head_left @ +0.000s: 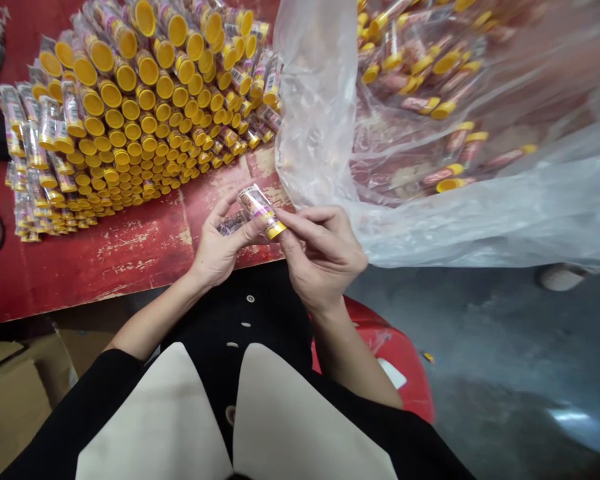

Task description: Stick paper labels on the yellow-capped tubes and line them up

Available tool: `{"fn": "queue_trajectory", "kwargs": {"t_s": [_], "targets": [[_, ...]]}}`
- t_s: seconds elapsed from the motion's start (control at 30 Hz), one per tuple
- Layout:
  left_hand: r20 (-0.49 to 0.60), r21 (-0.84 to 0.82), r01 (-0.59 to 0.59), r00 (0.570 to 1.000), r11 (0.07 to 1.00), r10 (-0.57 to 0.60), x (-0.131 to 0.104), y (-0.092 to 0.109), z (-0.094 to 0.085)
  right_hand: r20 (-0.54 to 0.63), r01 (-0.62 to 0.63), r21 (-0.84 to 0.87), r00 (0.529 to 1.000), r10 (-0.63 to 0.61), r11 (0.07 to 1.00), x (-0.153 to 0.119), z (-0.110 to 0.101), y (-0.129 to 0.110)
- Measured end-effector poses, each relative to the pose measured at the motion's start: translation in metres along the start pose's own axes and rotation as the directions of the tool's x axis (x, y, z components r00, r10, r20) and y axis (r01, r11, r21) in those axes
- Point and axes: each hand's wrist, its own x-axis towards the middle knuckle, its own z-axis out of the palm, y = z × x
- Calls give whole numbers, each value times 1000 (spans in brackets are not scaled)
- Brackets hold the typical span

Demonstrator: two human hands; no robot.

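Note:
A small clear tube with a printed wrap and a yellow cap (261,212) is held between my hands, its capped end tilted down to the right. My left hand (223,247) grips its side with thumb and fingers. Under those fingers lies a second printed piece (231,223), partly hidden by the thumb. The thumb and forefinger of my right hand (323,250) pinch the tube near its yellow cap. Both hands are above the front edge of the red table (155,247).
A large stack of yellow-capped tubes (145,127) covers the table's left and back. At right, a clear plastic sheet (320,120) lies around loose pink tubes with yellow caps (420,103). A red stool (405,367) and cardboard (15,393) are below.

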Motion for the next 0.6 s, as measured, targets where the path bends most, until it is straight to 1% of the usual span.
{"fn": "queue_trajectory", "kwargs": {"t_s": [0.07,0.13,0.23,0.33,0.43,0.5,0.6], "targets": [[-16,-33,9,1000,999,-10,-2,3,0,-39,3,-13,999,-3,1000,2,5,-2],[-36,-41,16,999,999,-17,-4,6,0,-52,-8,-36,999,6,999,2,9,-3],[-77,-36,32,996,999,-35,-4,11,-3,-39,-22,-34,999,21,999,4,14,-4],[-99,-93,36,994,995,-45,-3,15,-7,-26,-4,-11,1000,4,1000,5,21,-3],[-90,-136,2,996,991,-15,0,19,-12,-28,15,-20,999,-16,1000,7,30,-3],[-88,-152,-29,996,988,16,2,24,-17,-25,36,13,999,-36,999,13,39,-4],[-112,-180,-121,988,976,102,7,34,-28,-30,95,104,995,-93,990,36,62,-10]]}}
